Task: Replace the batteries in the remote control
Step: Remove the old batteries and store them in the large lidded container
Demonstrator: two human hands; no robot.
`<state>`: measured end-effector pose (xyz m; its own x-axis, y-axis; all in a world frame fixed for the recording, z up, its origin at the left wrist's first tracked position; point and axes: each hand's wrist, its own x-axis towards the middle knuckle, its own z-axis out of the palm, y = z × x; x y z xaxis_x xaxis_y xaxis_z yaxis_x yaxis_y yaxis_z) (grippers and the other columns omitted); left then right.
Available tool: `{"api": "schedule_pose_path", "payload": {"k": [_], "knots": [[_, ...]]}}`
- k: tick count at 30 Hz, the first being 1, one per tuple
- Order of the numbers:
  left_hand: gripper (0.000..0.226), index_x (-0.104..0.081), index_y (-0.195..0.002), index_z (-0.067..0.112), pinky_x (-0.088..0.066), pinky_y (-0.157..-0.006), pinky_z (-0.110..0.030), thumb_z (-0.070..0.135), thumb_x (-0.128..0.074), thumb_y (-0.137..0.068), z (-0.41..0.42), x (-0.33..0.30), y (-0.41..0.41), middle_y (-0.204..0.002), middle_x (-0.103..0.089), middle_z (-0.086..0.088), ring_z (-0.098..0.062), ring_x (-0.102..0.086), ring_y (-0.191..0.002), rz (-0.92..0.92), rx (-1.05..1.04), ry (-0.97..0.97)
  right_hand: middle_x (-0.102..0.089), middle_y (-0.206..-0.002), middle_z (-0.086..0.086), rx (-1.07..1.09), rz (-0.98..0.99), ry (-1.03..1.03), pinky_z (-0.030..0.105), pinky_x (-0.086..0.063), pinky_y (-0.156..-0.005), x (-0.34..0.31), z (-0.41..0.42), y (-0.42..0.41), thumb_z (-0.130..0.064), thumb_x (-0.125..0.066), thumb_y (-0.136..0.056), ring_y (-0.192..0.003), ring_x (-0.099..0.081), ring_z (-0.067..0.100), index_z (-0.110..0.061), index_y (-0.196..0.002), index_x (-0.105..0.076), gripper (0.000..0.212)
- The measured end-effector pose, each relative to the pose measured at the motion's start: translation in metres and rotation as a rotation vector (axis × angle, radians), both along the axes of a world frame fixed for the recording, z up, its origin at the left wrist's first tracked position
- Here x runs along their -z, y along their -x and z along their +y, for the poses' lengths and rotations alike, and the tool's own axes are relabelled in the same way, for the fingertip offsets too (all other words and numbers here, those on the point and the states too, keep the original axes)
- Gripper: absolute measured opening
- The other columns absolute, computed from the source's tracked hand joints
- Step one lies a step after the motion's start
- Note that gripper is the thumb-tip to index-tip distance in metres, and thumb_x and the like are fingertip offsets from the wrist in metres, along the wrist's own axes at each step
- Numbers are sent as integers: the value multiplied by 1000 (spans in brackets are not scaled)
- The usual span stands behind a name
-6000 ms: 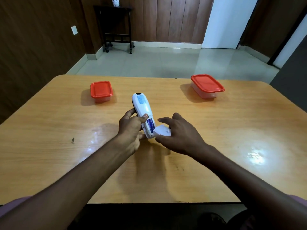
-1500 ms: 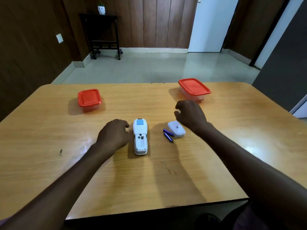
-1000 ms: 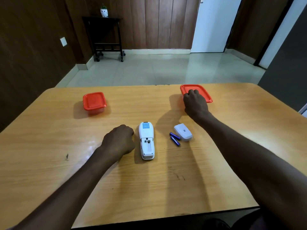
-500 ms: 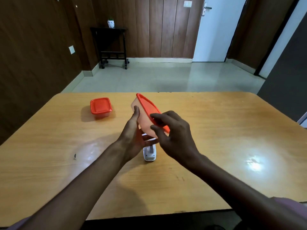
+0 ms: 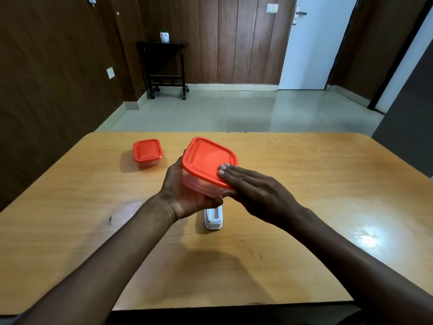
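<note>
Right over the middle of the wooden table, both hands hold up a clear plastic box with an orange lid. The left hand cups the box from its left side and from below, with the fingers curled round the bottom. The right hand lies on the lid's near right corner, its fingers straight and flat on top; the thumb goes under the box edge, so the corner sits pinched between thumb and fingers. The box is tilted, with its far side higher. The lid is on the box. The white remote control lies on the table just under the hands, not touching them. Only its near end shows, and the rest is hidden behind the left hand and the box. It points toward the far edge of the table. You can see an open slot at its near end, but you cannot tell if any batteries are in it. A smaller box with an orange lid sits near the far left corner of the table, well apart from the hands. Behind the table there is a shiny floor, a dark side table by the wall and a white door.
</note>
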<state>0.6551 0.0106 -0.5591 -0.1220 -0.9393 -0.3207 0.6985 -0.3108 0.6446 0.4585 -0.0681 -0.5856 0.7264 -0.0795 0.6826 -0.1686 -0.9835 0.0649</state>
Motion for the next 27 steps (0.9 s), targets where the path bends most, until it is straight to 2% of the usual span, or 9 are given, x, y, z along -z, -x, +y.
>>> {"api": "schedule_pose_path", "payload": {"k": [6, 9, 11, 15, 16, 18, 22, 25, 27], "knots": [[71, -52, -138, 2, -38, -77, -40, 55, -41, -92, 0, 0, -7, -116, -65, -24, -39, -60, -92, -10, 26, -9, -69, -129, 16, -34, -88, -25, 41, -55, -100, -2, 5, -4, -14, -68, -95, -122, -65, 27, 5, -126, -67, 36], [71, -52, -139, 4, -40, -76, -40, 57, -42, -92, 2, 1, -12, -117, -64, -25, -41, -62, -92, -24, 61, -10, -73, -122, 14, -59, -163, -139, 32, -57, -97, -8, 10, -4, -14, -69, -94, -114, -71, 22, 4, -119, -71, 31], [67, -55, -134, 7, -43, -77, -42, 57, -44, -91, 5, 2, -15, -119, -63, -25, -43, -63, -94, -61, 72, -1, -76, -113, 11, -66, -243, -216, 20, -57, -88, -16, 10, -2, -15, -69, -94, -98, -75, 15, 3, -114, -74, 27], [62, -49, -126, 17, -50, -67, -42, 61, -58, -83, 10, 4, -19, -128, -55, -24, -44, -64, -91, -51, 17, -74, -77, -95, 0, 38, -398, -324, 17, -53, -68, -26, 3, 0, -12, -66, -96, -75, -68, -2, 0, -115, -72, 23], [61, -50, -123, 18, -49, -66, -41, 63, -58, -83, 10, 6, -21, -127, -56, -23, -43, -64, -92, -64, -3, -95, -74, -95, 0, 62, -410, -378, 18, -54, -68, -26, -3, 1, -10, -62, -99, -76, -68, -1, -4, -122, -67, 25], [61, -54, -122, 19, -47, -68, -41, 65, -58, -82, 8, 9, -23, -125, -60, -21, -43, -63, -98, -87, -41, -132, -72, -103, 6, 107, -416, -495, 30, -60, -73, -24, -17, 2, -8, -51, -103, -85, -73, 19, -15, -133, -56, 32], [62, -61, -121, 19, -46, -70, -41, 68, -55, -83, 5, 12, -17, -129, -59, -21, -44, -57, -110, -92, -47, -119, -67, -110, 12, 371, -503, -725, 48, -63, -77, -2, -50, 1, -4, -42, -103, -97, -69, 29, -13, -123, -63, 30], [66, -60, -129, 22, -45, -72, -41, 69, -53, -83, 3, 12, -11, -130, -58, -23, -43, -57, -108, -84, -40, -108, -60, -136, 11, 535, -460, -1125, 43, -60, -89, 9, -63, -4, -10, -43, -105, -115, -64, 28, -11, -142, -53, 38], [68, -59, -132, 23, -46, -71, -41, 70, -53, -83, 3, 11, -8, -131, -58, -23, -43, -58, -106, -76, -21, -97, -51, -147, 8, 624, -287, -1226, 32, -55, -81, 15, -69, -4, -17, -43, -106, -117, -61, 25, -13, -153, -39, 48]]}}
